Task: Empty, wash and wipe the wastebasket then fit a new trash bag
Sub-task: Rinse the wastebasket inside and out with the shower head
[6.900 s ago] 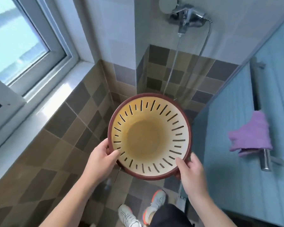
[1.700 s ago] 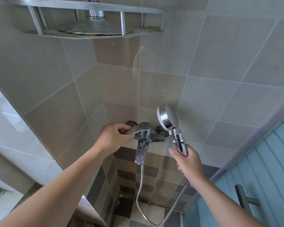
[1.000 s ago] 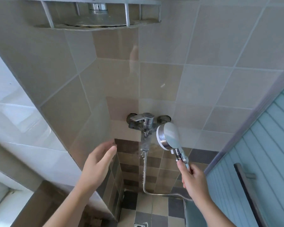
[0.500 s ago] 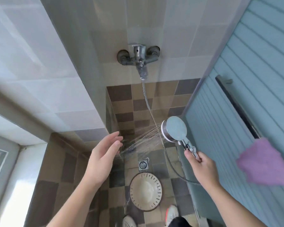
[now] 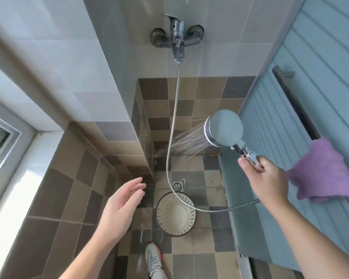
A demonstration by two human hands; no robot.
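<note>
Over by the window side the left hand (image 5: 123, 206) hangs in the air, fingers straight and loosely spread, holding nothing. Below and between the hands the basket (image 5: 176, 214) stands upright on the tiled floor (image 5: 210, 178), just beside the drain (image 5: 177, 186). The right hand (image 5: 264, 178) grips the shower head (image 5: 223, 128) by its handle, spraying leftward; a purple cloth (image 5: 324, 172) hangs on the rail beside it.

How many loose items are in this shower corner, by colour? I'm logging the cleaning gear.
Cream and brown: 1, the round slotted plastic wastebasket on the floor tiles.
Silver: 1, the chrome shower head, held by the right hand and spraying.
Purple: 1, the fluffy cloth over the door rail.
Total: 3
</note>
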